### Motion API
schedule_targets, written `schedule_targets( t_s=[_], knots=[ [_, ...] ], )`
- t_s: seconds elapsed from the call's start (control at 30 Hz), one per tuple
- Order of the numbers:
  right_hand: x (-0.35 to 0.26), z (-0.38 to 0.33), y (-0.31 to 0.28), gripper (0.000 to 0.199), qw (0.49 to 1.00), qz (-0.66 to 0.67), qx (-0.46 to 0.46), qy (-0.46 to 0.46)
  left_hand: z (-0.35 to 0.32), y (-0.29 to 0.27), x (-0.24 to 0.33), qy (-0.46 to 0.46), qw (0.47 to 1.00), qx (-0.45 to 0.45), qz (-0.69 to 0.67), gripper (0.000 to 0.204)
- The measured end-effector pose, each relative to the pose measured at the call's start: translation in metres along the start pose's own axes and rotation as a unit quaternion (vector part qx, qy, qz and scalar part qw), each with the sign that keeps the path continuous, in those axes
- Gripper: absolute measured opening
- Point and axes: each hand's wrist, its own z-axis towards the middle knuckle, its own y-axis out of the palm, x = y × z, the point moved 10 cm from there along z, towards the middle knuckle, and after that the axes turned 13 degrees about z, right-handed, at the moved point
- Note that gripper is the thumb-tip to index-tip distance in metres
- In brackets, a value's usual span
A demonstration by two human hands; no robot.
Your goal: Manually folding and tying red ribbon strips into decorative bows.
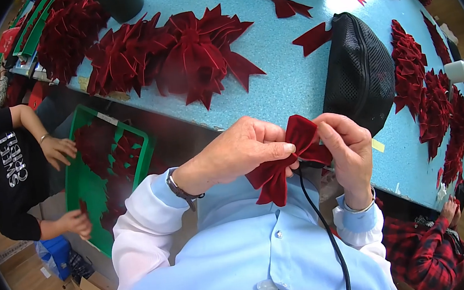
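Observation:
A dark red velvet bow (300, 132) is held up in front of my chest, its two tails hanging toward the lower left. My left hand (238, 151) pinches it near the centre knot, the thumb lying across the front. On the other side, my right hand (348, 146) grips the edge of a loop between thumb and fingers. A thin black cord (323, 220) runs down from just below the bow along my shirt; its upper end is hidden behind the hands and ribbon.
Piles of red bows (193, 52) lie on the blue table (278, 94), with more rows (409, 67) at the right. A black mesh case (358, 67) stands beyond my right hand. At the left, a co-worker's hands (61, 150) are at a green crate (89, 218). A dark cup (119, 2) stands far left.

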Motion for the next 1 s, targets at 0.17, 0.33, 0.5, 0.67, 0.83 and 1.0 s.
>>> schedule_targets(
  t_s=[0.17, 0.33, 0.5, 0.67, 0.83, 1.0],
  knots=[
    [0.004, -0.007, 0.003, 0.016, 0.997, 0.058, 0.02, 0.044, -0.003, 0.001, -0.001, -0.003, 1.0, 0.002, -0.004, 0.021],
    [0.001, -0.008, 0.004, 0.017, 0.999, 0.025, -0.011, 0.024, -0.002, 0.004, -0.002, 0.006, 1.0, -0.011, 0.009, 0.027],
    [-0.001, -0.008, 0.003, 0.016, 0.999, -0.035, -0.013, -0.003, -0.002, 0.008, 0.0, 0.009, 0.999, -0.012, 0.033, 0.027],
    [-0.009, -0.009, 0.005, 0.017, 0.996, -0.083, -0.005, -0.033, -0.002, 0.01, 0.005, 0.012, 0.998, -0.001, 0.067, 0.026],
    [-0.027, -0.011, 0.014, 0.023, 0.956, -0.208, -0.056, -0.197, 0.0, 0.01, 0.012, 0.003, 0.994, 0.016, 0.109, 0.021],
    [-0.035, -0.008, 0.018, 0.026, 0.932, -0.256, -0.064, -0.249, 0.007, 0.007, 0.008, -0.005, 0.994, 0.008, 0.11, 0.02]
  ],
)
